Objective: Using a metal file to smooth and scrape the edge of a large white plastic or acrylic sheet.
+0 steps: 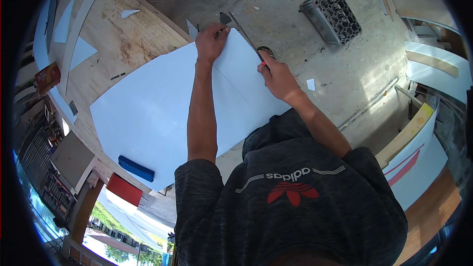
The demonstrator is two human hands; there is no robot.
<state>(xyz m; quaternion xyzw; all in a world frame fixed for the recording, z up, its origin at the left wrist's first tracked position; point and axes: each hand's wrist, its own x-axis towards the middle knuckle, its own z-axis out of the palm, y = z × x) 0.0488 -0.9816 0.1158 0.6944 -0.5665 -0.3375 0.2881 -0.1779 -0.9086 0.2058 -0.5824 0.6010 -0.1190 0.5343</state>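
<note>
White sheet [148, 98] lies partly on workbench [133, 34]. Right hand [280, 80] clenched round long-bladed tool [248, 39]; left hand [210, 44] curled at sheet's far edge, can't tell grip. Shirt [305, 226]: white lettering, red emblem.

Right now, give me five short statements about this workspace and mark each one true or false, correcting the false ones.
1. The right grip holds a long-bladed tool. True.
2. A blue case lies on the white sheet. True.
3. The left grip touches the blue case. False: it is at the white sheet's far end.
4. The dark crate stands on the white sheet. False: it stands on the floor.
5. A thin line shows on the white sheet. True.
</note>
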